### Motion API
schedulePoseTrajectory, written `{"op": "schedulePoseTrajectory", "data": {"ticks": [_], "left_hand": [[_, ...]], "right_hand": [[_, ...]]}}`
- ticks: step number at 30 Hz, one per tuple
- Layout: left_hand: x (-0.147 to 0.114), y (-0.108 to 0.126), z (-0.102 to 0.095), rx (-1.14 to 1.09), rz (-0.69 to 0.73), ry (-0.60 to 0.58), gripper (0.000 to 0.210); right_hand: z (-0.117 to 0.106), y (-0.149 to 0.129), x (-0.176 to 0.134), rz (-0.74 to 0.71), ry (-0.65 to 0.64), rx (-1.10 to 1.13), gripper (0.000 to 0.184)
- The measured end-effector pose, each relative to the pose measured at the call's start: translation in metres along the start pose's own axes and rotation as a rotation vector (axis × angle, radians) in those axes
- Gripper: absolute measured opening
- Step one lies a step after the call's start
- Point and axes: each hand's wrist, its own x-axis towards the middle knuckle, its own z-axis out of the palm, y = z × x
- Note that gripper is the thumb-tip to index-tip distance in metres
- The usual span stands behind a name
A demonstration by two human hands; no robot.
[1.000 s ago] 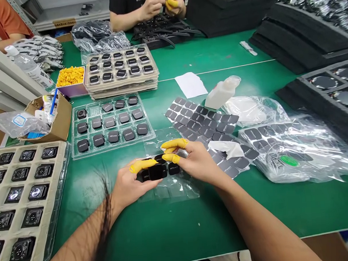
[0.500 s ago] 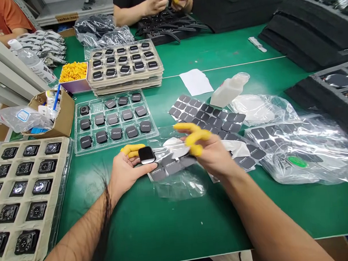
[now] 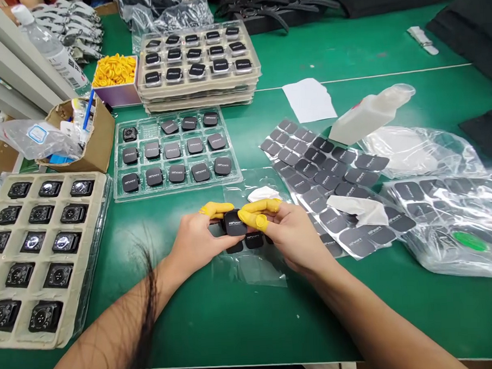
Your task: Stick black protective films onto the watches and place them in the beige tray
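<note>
Held low over the table is a smartwatch body; a square black film [image 3: 233, 224] with white print covers its face. My left hand [image 3: 195, 238], in yellow finger cots, is closed around the watch from the left. My right hand [image 3: 295, 231], also with yellow cots, pinches the film's right edge against the watch. Beneath both hands lies a clear plastic bag with a strip of the same black films [image 3: 254, 240]. A white cloth [image 3: 264, 194] rests just beyond my fingers. How much of the film touches the glass is hidden.
A clear tray [image 3: 240, 186] of film-covered watches lies behind, a beige tray [image 3: 102, 212] of watches at left. Film sheets [image 3: 327, 178], a squeeze bottle [image 3: 367, 116] and plastic bags [image 3: 448, 257] occupy the right. Stacked trays [image 3: 201, 91], a box of finger cots [image 3: 116, 70] and a cardboard box [image 3: 100, 131] stand farther back.
My right hand has come left and down to the watch, and a printed black film now covers its formerly bare face. The view has shifted; the co-worker's hands have left it.
</note>
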Motion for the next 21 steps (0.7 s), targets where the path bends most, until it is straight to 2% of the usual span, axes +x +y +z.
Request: {"op": "schedulePoseTrajectory", "data": {"ticks": [5,12,21], "left_hand": [[-0.0007,-0.0019,0.0006,0.014,0.025,0.003,0.045],[-0.0007,-0.0017,0.0004,0.028,0.038,0.0,0.044],[-0.0009,-0.0017,0.0009,0.05,0.05,0.004,0.043]], "right_hand": [[-0.0007,0.0026,-0.0009,0.026,0.035,0.0,0.037],[-0.002,0.0069,0.0004,-0.018,0.019,-0.027,0.034],[-0.0002,0.005,0.0,0.03,0.037,0.014,0.035]]}}
